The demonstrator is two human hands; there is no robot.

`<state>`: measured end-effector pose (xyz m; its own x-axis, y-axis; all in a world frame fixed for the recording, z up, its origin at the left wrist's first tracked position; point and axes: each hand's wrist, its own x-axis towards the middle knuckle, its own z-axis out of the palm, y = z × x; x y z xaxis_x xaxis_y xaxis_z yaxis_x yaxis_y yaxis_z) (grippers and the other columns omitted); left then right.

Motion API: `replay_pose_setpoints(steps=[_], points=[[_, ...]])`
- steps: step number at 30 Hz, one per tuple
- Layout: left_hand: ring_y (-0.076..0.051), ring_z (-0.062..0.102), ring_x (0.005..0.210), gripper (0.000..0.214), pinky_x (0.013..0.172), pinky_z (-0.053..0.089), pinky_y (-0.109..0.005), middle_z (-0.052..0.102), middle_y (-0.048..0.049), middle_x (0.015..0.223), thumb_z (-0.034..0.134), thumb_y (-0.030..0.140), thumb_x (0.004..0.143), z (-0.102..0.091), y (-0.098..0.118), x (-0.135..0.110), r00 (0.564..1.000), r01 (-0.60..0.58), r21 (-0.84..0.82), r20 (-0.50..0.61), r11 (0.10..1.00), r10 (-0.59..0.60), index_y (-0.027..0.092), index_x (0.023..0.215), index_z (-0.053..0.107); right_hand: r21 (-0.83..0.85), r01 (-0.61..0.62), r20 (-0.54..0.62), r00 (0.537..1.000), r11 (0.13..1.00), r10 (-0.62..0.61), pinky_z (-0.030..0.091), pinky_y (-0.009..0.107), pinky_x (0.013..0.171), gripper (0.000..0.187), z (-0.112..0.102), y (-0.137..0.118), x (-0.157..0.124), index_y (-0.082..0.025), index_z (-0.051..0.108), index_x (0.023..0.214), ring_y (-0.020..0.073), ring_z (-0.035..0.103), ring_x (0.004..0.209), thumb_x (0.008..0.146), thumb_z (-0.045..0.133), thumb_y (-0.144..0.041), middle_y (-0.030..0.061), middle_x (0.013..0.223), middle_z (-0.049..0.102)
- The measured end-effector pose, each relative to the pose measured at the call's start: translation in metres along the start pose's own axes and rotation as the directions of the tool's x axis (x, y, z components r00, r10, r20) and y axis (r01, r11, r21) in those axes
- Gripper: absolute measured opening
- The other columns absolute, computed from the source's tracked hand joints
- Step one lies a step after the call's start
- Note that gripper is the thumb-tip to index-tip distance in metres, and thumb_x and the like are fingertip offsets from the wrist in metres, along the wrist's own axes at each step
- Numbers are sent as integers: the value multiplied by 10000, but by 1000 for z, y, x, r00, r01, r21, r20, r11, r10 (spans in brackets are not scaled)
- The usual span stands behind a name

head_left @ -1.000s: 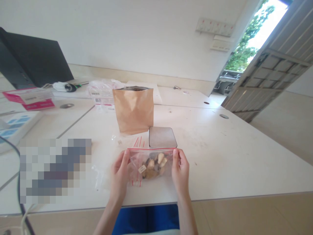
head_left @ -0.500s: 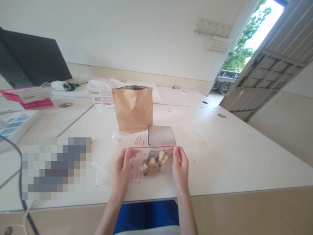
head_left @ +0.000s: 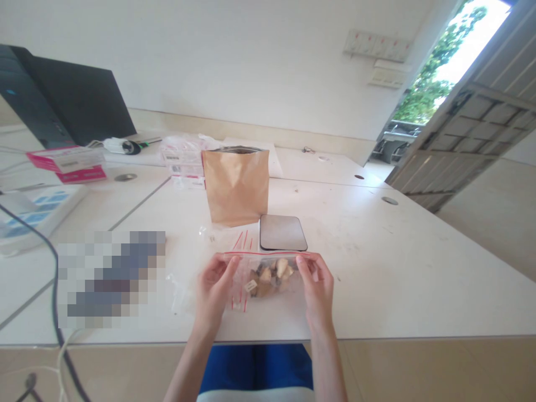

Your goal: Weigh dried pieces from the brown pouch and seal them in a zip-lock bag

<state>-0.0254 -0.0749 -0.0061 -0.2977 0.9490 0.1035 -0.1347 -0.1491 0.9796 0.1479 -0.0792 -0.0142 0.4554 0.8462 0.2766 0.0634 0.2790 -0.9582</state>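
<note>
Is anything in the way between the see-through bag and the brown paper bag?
Nothing tall. Between the clear zip bag and the brown paper pouch lies only a flat bit of red-striped clear plastic. A flat square plate sits just beside that path.

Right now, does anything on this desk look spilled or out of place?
Yes: small pale bits lie loose on the white desk by the kraft paper pouch, outside the zip bag held by the left hand and right hand; they look spilled.
</note>
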Motion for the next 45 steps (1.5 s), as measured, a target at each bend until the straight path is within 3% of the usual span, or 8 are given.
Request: replay_pose_setpoints(steps=[4, 13, 18, 23, 29, 34, 40, 45], points=[[-106, 521, 586, 334, 561, 401, -200, 592, 17, 632, 716, 454, 698, 0, -1, -1, 999, 35, -49, 15, 998, -34, 172, 641, 546, 45, -28, -5, 1000, 999, 28, 465, 289, 709, 258, 2, 0, -2, -183, 612, 771, 166, 589, 729, 760, 689, -428, 9, 737, 631], [-151, 637, 832, 325, 747, 479, -218, 705, -37, 885, 678, 470, 763, 1, -8, -1, 976, 141, -145, 185, 979, -113, 171, 887, 657, 176, -247, 232, 951, 953, 204, 443, 299, 848, 268, 1, 0, -4, -213, 638, 889, 175, 612, 906, 782, 689, -453, 13, 904, 695], [-146, 645, 730, 352, 647, 488, -206, 712, -37, 795, 726, 476, 707, 3, -3, -1, 977, 151, -90, 166, 984, -134, 156, 844, 676, 147, -295, 276, 929, 944, 247, 435, 290, 824, 271, 1, 5, -3, -217, 694, 910, 161, 604, 853, 781, 696, -455, 12, 868, 700], [-101, 530, 444, 379, 397, 385, -192, 640, 6, 584, 747, 507, 660, 1, -2, -1, 962, 239, -66, 149, 969, -227, 146, 736, 663, 103, -265, 246, 941, 959, 234, 429, 284, 779, 267, 2, 7, -1, -204, 722, 824, 159, 594, 801, 768, 701, -464, 18, 810, 699], [-104, 592, 564, 326, 531, 459, -180, 695, -9, 652, 788, 442, 633, 1, 0, -2, 986, 156, -86, 78, 984, -150, 150, 750, 703, 72, -200, 144, 971, 977, 188, 429, 260, 710, 248, 0, 3, -2, -209, 724, 803, 141, 574, 728, 728, 740, -445, 7, 753, 693], [-121, 635, 693, 284, 647, 487, -174, 718, -27, 718, 767, 423, 666, 2, 0, -1, 994, 74, -38, 85, 997, -71, 153, 733, 712, 64, -205, 145, 970, 977, 195, 441, 274, 734, 265, -1, -1, -3, -206, 725, 795, 157, 596, 753, 723, 736, -460, 17, 763, 702], [-125, 549, 446, 466, 374, 418, -213, 682, -46, 646, 726, 566, 647, 1, -5, -4, 948, 273, -43, 185, 961, -261, 123, 791, 703, 81, -239, 222, 951, 968, 216, 454, 309, 765, 287, 0, 1, -4, -208, 722, 813, 184, 621, 784, 774, 681, -489, 34, 786, 714], [-100, 455, 365, 479, 332, 404, -232, 622, -11, 574, 714, 564, 668, -1, -7, -6, 924, 298, -47, 263, 953, -276, 118, 841, 705, 115, -233, 270, 943, 966, 195, 446, 342, 901, 291, 1, 0, -5, -240, 720, 942, 218, 621, 1008, 803, 648, -485, 46, 1028, 718]])
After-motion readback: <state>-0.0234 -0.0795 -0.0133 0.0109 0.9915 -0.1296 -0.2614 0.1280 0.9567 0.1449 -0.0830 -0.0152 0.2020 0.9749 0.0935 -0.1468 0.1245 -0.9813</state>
